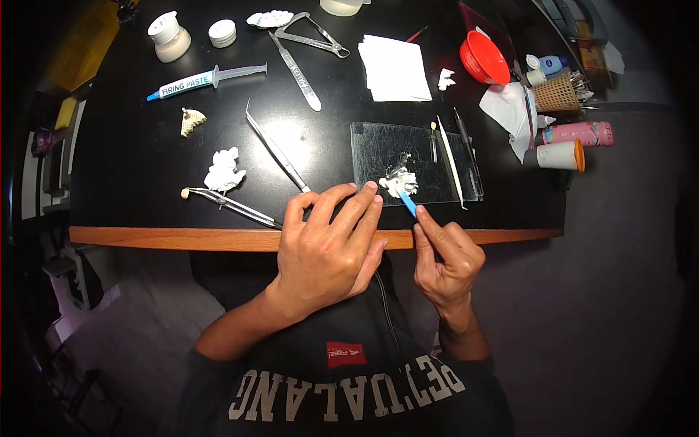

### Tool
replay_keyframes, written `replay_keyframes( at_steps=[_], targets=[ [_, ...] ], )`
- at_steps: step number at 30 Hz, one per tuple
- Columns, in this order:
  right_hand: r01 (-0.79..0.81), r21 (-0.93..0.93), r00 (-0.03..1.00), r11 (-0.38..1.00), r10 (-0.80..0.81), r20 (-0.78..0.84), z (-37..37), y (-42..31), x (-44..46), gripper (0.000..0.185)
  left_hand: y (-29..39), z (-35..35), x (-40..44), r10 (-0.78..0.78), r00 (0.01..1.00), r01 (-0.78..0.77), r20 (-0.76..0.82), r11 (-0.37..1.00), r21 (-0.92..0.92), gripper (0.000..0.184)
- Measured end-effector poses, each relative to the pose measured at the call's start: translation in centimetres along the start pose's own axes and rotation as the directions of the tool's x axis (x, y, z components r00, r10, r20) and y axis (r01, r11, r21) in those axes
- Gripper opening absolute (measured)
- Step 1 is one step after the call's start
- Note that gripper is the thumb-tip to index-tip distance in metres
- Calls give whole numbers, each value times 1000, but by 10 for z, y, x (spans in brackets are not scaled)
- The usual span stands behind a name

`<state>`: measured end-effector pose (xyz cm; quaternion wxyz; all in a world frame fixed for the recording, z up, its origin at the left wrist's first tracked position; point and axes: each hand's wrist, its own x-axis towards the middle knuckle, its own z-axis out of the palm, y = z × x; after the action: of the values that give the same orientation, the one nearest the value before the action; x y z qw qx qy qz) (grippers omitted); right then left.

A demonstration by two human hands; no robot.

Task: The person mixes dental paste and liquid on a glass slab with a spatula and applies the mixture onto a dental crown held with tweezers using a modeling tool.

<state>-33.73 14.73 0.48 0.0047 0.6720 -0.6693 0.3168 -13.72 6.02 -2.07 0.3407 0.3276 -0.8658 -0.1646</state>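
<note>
My right hand (448, 262) grips a small blue tool (409, 204), whose tip touches white paste (399, 182) smeared on a glass slab (369, 149). My left hand (331, 244) lies at the table's front edge, fingers extended, its fingertips at the slab's lower left corner. Right of the paste, a thin white instrument (450, 164) and a dark one (466, 146) lie on the slab. Tweezers (277, 154) rest just beyond my left hand. Farther left, locking tweezers (237, 207) hold a small cream-coloured piece (186, 193) at their tip.
Crumpled white tissue (224, 171), a gold-toned model piece (192, 121) and a firing paste syringe (196, 84) lie left. Behind are jars (222, 33), a metal caliper (297, 76) and stacked white paper (397, 69). A red bowl (486, 58), cup (559, 156) and pink bottle (579, 134) stand right.
</note>
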Motion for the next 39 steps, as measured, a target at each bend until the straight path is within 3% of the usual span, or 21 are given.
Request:
replay_keyframes(
  at_steps=[6,13,16,28,39],
  targets=[
    [-30,14,999,999,29,40,0,2,-2,39,0,0,0,3,1000,-3,1,1000,-3,46],
    [23,-9,999,1000,-23,-44,8,0,-7,44,0,0,0,1,1000,-1,6,1000,2,46],
    [-26,-24,999,999,25,-39,5,1,-7,43,-1,0,-1,6,1000,-6,6,1000,4,46],
    [-87,15,996,996,87,-11,4,3,-7,36,0,0,-1,-4,1000,3,11,1000,6,46],
    [-44,-44,998,998,45,36,-1,-4,-2,32,0,-1,0,-3,1000,3,7,1000,0,45]
  ],
)
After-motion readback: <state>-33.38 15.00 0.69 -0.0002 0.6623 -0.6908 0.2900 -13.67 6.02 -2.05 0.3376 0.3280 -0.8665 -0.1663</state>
